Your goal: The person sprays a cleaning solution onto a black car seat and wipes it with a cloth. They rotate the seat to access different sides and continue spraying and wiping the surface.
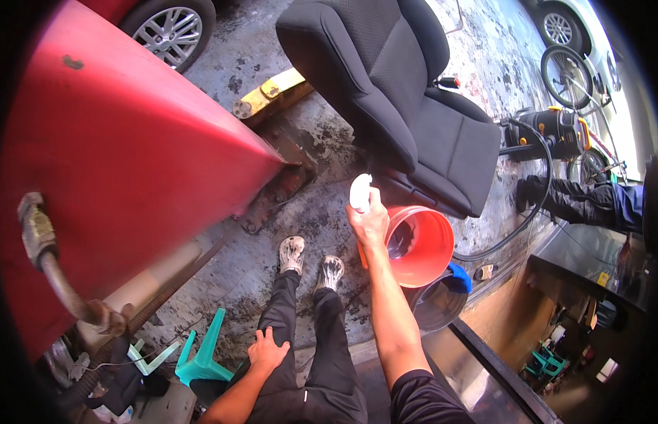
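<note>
My right hand [371, 222] is stretched forward and wrapped round a white spray bottle [360, 192]. Only the bottle's pale top shows clearly; the rest is hidden by my fingers. Just ahead stands a black fabric car seat [442, 134], with the bottle short of its near side. An orange bucket [438, 244] is just right of my right wrist, its inside partly visible. My left hand [267, 349] lies on my left thigh with its fingers spread, holding nothing.
A red metal body [145, 162] with a yellow arm [272, 95] fills the left. Behind the orange bucket sit a dark bucket [442, 304] and a blue cloth [459, 278]. A black hose [534, 219] runs from a vacuum [555, 131]. Another person's legs [580, 201] are at right; green stools [205, 353] lower left.
</note>
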A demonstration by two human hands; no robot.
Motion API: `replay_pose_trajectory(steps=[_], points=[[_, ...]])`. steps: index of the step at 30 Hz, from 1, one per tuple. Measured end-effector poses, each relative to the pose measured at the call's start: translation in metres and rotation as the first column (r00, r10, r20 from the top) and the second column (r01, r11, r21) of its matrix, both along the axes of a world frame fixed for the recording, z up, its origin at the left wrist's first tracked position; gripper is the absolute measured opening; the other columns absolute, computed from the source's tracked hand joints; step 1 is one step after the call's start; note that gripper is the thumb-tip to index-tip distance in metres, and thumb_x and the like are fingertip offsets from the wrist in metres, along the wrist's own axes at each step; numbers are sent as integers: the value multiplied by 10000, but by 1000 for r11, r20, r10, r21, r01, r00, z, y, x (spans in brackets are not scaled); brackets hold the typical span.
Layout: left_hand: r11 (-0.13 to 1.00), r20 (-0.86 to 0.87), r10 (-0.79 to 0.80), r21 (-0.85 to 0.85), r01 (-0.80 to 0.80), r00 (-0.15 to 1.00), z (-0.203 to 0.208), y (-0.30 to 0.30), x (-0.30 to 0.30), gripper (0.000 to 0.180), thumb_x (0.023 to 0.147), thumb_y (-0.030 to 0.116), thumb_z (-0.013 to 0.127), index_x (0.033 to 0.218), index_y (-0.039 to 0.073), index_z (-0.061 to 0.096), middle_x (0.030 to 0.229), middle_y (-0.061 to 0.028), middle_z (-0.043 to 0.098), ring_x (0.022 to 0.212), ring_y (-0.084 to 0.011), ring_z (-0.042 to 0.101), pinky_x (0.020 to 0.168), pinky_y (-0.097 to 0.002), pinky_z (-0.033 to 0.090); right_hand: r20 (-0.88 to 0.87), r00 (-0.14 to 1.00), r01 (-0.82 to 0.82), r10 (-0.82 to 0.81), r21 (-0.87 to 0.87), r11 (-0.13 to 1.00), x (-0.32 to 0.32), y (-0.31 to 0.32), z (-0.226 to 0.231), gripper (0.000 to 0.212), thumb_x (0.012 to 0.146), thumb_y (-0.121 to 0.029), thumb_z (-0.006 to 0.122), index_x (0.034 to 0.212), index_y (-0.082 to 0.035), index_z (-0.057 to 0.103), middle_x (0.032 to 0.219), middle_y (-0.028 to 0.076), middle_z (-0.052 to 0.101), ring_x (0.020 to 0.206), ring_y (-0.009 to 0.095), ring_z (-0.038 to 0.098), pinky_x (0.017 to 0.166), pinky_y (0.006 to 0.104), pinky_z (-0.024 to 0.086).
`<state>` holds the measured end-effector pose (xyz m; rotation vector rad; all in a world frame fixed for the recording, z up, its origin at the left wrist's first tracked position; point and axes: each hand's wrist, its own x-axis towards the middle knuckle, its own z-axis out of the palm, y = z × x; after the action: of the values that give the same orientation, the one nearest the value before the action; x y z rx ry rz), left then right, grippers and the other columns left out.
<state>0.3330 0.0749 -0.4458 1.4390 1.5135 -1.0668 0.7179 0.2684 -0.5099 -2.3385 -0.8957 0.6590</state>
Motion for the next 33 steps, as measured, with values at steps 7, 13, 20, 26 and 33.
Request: replay_pose_trajectory(steps=[7, 13, 20, 26, 33], points=[[1000, 22, 5, 11, -5, 1000, -2, 5, -2, 875, 904, 590, 718, 1586, 108, 454, 1487, -201, 523, 1269, -420, 655, 1049, -526, 536, 85, 983, -179, 161, 280, 943, -32, 84, 78, 326, 848, -258, 793, 1110, -117, 659, 949, 169, 759, 919, 411, 753, 794, 497, 594], [999, 55, 35, 38, -37, 998, 5, 28, 5, 826, 908, 547, 729, 1554, 100, 473, 1480, -214, 534, 1279, -422, 650, 1055, -529, 532, 62, 970, -236, 235, 476, 847, -53, 149, 156, 389, 852, -247, 799, 1178, -118, 631, 956, 173, 757, 920, 413, 754, 796, 497, 599], [995, 136, 37, 83, -48, 990, 10, 77, 22, 762, 929, 472, 736, 1540, 100, 475, 1474, -224, 533, 1284, -431, 644, 1061, -547, 526, -100, 989, -74, 111, 318, 945, -46, 150, 158, 464, 823, -247, 787, 1233, -95, 632, 971, 250, 762, 934, 466, 753, 817, 542, 592], [963, 275, 164, 162, -214, 947, 12, 129, 62, 699, 936, 407, 746, 1514, 90, 514, 1441, -231, 563, 1300, -446, 618, 1076, -544, 518, -69, 998, 1, -2, -15, 1000, -5, 63, 124, 440, 836, -279, 752, 1222, -106, 633, 963, 245, 766, 927, 480, 751, 813, 535, 588], [714, 690, 284, 312, -627, 666, -3, 246, 168, 456, 956, 243, 774, 1329, 6, 660, 1223, -204, 681, 1119, -327, 708, 990, -416, 561, -79, 974, -201, 214, 154, 968, 39, 38, 142, 430, 779, -235, 852, 1126, -89, 646, 945, 175, 738, 899, 406, 750, 791, 480, 589]])
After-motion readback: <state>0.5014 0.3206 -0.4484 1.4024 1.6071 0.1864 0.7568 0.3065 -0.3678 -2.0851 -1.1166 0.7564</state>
